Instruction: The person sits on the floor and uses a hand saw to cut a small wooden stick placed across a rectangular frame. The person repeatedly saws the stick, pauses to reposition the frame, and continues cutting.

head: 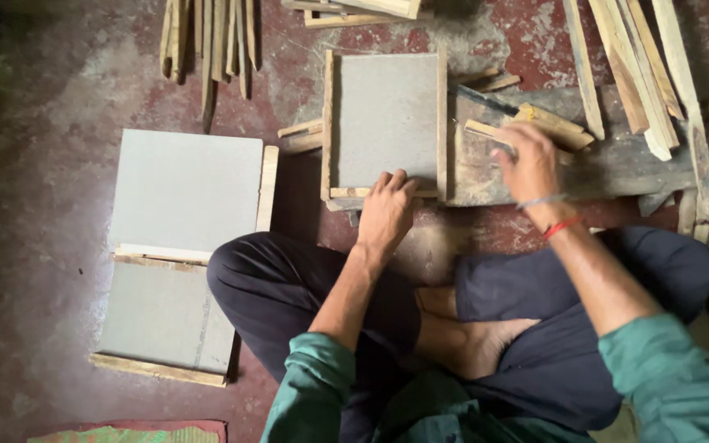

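At the frame's left lie two grey boards (184,190). At centre my left hand (386,212) presses flat, fingers spread, on the framed grey panel (387,119). Right of it, my right hand (527,162) closes on a wooden strip (486,131).

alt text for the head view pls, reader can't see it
A person sits cross-legged on a red floor, left hand pressing the near edge of a grey board framed with wood strips, right hand gripping a wood strip on a worn block. Two more grey boards lie to the left.
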